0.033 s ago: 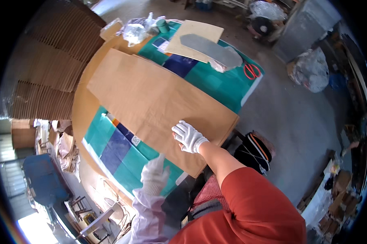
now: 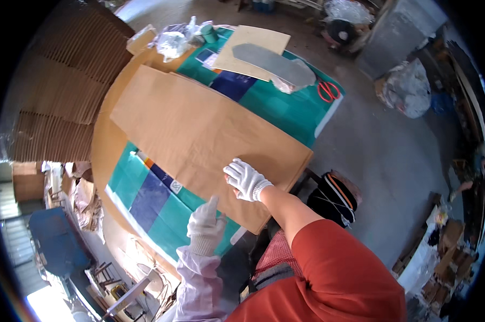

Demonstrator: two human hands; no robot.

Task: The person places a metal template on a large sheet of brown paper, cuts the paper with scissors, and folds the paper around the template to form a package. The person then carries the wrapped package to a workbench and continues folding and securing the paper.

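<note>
Right hand: my right hand [image 2: 246, 179], in a white knitted glove, lies flat with fingers spread, pressing on the large brown paper sheet [image 2: 199, 134] near its close edge; it grips nothing.
Left hand: my left hand [image 2: 205, 222], also in a white glove above a pale sleeve, is loosely curled with one finger up, at the near edge of the same sheet; I cannot tell whether it pinches the paper.
Brown paper sheet: it lies flat across the table [image 2: 296, 110], running from the far left to the near right corner, covering most of the middle.
Table: a teal cover with dark blue patches shows on either side of the sheet.
Far end: a smaller tan card sheet [image 2: 264, 40] carries a long grey curved piece [image 2: 274, 64]; red-handled scissors [image 2: 327, 90] lie just beside it near the table's right edge.
Far left corner: crumpled clear plastic bags [image 2: 172, 40] sit together.
Left of table: stacked corrugated cardboard [image 2: 54, 91].
</note>
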